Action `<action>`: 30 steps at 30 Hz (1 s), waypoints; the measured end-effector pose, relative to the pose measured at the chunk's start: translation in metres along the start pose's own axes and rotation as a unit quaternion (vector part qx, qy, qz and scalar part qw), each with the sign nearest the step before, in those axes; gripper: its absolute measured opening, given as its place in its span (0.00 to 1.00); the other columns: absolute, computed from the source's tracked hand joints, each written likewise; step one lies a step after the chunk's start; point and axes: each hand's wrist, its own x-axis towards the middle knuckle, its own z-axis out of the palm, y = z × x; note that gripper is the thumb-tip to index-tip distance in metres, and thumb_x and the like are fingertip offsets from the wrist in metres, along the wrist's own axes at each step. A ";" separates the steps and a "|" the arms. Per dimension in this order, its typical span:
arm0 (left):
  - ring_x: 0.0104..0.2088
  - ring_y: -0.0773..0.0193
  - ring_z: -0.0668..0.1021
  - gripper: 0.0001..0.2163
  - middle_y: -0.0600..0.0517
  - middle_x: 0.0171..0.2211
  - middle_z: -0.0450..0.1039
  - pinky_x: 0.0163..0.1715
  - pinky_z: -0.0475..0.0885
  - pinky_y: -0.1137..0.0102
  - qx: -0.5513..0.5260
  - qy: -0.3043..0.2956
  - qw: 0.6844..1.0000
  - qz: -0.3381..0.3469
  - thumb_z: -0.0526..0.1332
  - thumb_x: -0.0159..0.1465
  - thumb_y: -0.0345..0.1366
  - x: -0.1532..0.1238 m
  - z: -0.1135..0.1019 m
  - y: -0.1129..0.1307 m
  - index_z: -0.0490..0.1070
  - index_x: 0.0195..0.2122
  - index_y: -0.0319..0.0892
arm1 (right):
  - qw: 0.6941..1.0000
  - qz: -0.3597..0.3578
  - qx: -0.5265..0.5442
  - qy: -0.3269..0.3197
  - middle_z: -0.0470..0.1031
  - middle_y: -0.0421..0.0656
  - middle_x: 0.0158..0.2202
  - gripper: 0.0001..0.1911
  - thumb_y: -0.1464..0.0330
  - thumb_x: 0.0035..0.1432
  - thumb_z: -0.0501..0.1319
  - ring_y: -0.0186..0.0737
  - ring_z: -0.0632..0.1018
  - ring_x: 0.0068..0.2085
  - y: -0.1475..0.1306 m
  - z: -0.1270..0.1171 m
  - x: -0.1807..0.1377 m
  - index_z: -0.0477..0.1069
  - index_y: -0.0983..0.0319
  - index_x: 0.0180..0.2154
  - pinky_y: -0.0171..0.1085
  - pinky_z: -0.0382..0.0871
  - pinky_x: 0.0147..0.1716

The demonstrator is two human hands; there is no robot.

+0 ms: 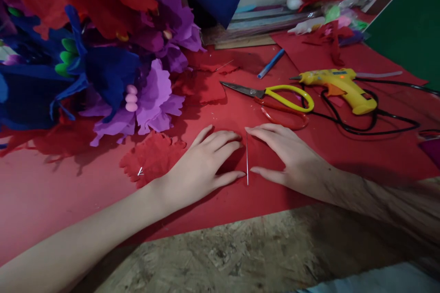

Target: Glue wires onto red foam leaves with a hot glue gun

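Note:
A thin, straight, silvery-white wire-like piece [247, 160] lies on the red sheet [213, 208], pointing away from me. On its left rests my left hand [206, 160], palm down with fingers apart and the thumb tip right beside the piece. My right hand [292, 155] is on the other side, thumb and fingers spread, fingertips close to the far end. Whether either hand touches the piece, I cannot tell. Near my left wrist lies a ruffled red paper piece [151, 158] with small white bits on it.
Scissors [275, 96] with yellow and red handles lie beyond my hands. A yellow glue gun [343, 84] with a black cord sits to their right, and a blue pen [271, 63] behind. Blue, purple and red paper flowers [154, 96] crowd the left. Wood-chip board [223, 256] shows in front.

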 end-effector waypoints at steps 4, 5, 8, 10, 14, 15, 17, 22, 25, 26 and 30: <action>0.53 0.57 0.66 0.19 0.43 0.51 0.66 0.57 0.53 0.54 0.002 0.000 1.000 0.000 0.57 0.60 0.43 0.000 0.001 0.000 0.63 0.48 0.37 | 1.000 0.006 0.000 -0.004 0.68 0.52 0.47 0.26 0.60 0.54 0.55 0.45 0.69 0.49 -0.001 0.000 0.000 0.57 0.66 0.52 0.48 0.66 0.46; 0.53 0.57 0.66 0.19 0.43 0.51 0.66 0.57 0.53 0.54 0.002 0.000 1.000 -0.001 0.57 0.60 0.43 0.000 0.001 0.000 0.63 0.48 0.36 | 1.000 0.008 0.000 -0.004 0.68 0.52 0.47 0.26 0.60 0.54 0.55 0.45 0.68 0.49 -0.002 0.000 0.000 0.57 0.67 0.52 0.48 0.66 0.46; 0.53 0.57 0.67 0.19 0.43 0.50 0.66 0.57 0.52 0.54 -0.001 0.002 1.000 -0.001 0.57 0.60 0.43 -0.001 0.000 0.000 0.63 0.48 0.36 | 1.000 0.014 0.009 -0.004 0.68 0.52 0.48 0.27 0.60 0.54 0.55 0.46 0.68 0.49 -0.002 0.000 0.000 0.57 0.67 0.52 0.48 0.65 0.47; 0.53 0.57 0.67 0.19 0.43 0.51 0.65 0.57 0.52 0.54 -0.003 0.001 1.000 -0.002 0.57 0.60 0.43 -0.001 0.000 0.000 0.63 0.48 0.36 | 1.000 0.019 0.015 -0.001 0.68 0.51 0.48 0.27 0.60 0.54 0.55 0.46 0.68 0.50 -0.002 0.000 0.000 0.57 0.66 0.52 0.49 0.65 0.47; 0.53 0.58 0.66 0.19 0.43 0.51 0.65 0.57 0.52 0.54 -0.005 0.000 1.000 -0.002 0.57 0.60 0.42 -0.002 -0.001 0.000 0.63 0.48 0.37 | 1.000 0.026 0.009 0.015 0.70 0.50 0.46 0.22 0.61 0.55 0.54 0.44 0.69 0.48 -0.002 -0.004 0.000 0.61 0.65 0.49 0.47 0.66 0.46; 0.53 0.58 0.66 0.19 0.43 0.51 0.65 0.57 0.52 0.54 -0.005 0.001 1.000 0.000 0.57 0.60 0.42 -0.002 -0.001 0.000 0.63 0.48 0.37 | 1.000 0.024 0.005 0.019 0.71 0.49 0.44 0.20 0.62 0.55 0.54 0.43 0.70 0.47 -0.002 -0.005 0.001 0.63 0.65 0.48 0.46 0.67 0.45; 0.53 0.58 0.66 0.19 0.43 0.51 0.65 0.57 0.52 0.55 -0.003 0.002 1.000 0.003 0.57 0.60 0.42 -0.002 -0.001 0.000 0.62 0.48 0.37 | 1.000 0.014 -0.005 0.027 0.73 0.49 0.41 0.17 0.63 0.55 0.54 0.42 0.71 0.45 -0.003 -0.007 0.001 0.66 0.66 0.44 0.44 0.68 0.43; 0.53 0.58 0.66 0.19 0.43 0.51 0.65 0.57 0.51 0.55 0.004 0.000 1.000 0.007 0.57 0.60 0.42 -0.002 0.000 -0.001 0.62 0.49 0.36 | 0.999 -0.016 -0.024 0.037 0.74 0.48 0.39 0.13 0.65 0.56 0.54 0.40 0.72 0.43 -0.004 -0.006 0.001 0.69 0.65 0.40 0.41 0.69 0.41; 0.53 0.58 0.66 0.19 0.43 0.51 0.65 0.57 0.51 0.54 0.010 0.000 1.000 0.007 0.57 0.60 0.42 -0.002 0.000 -0.001 0.61 0.49 0.36 | 0.999 -0.015 -0.026 0.028 0.74 0.48 0.40 0.14 0.64 0.56 0.53 0.40 0.72 0.43 -0.004 -0.004 0.001 0.69 0.65 0.41 0.43 0.68 0.42; 0.53 0.58 0.66 0.19 0.43 0.51 0.65 0.57 0.51 0.54 0.011 -0.001 1.000 0.007 0.57 0.60 0.42 -0.002 0.000 -0.001 0.61 0.49 0.37 | 0.999 -0.014 -0.026 0.026 0.74 0.48 0.40 0.14 0.64 0.56 0.53 0.40 0.72 0.44 -0.004 -0.004 0.001 0.69 0.64 0.41 0.43 0.68 0.42; 0.53 0.58 0.66 0.19 0.43 0.51 0.65 0.57 0.51 0.54 0.011 -0.001 1.000 0.007 0.56 0.60 0.42 -0.001 0.000 -0.001 0.62 0.49 0.37 | 0.999 -0.020 -0.024 0.025 0.73 0.48 0.41 0.15 0.65 0.56 0.53 0.41 0.71 0.45 -0.004 -0.004 0.001 0.68 0.65 0.43 0.44 0.68 0.43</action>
